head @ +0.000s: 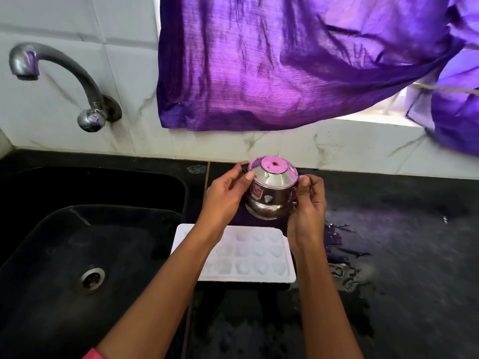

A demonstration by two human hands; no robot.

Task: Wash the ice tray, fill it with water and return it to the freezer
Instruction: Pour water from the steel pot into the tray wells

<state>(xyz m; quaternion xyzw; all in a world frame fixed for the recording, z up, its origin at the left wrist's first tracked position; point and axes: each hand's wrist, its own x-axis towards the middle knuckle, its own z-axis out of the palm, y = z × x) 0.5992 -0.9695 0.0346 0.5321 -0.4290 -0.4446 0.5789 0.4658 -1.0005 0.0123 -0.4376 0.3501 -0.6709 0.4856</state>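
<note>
A white ice tray [248, 252] with rounded cups lies flat on the black counter just right of the sink; my left forearm crosses its left part. Above and behind it I hold a small steel pot [270, 194], tipped so its base faces up and its mouth points down toward the counter. My left hand [225, 196] grips the pot's left side, thumb near the base rim. My right hand [308, 208] grips its right side. Whether water sits in the cups is hard to tell.
A black sink [77, 244] with a steel drain [92, 278] fills the left. A grey wall tap [54, 71] curves over it, with no water running. A purple curtain [285, 63] hangs behind. Water puddles [347, 260] lie on the black counter [404, 229] to the right.
</note>
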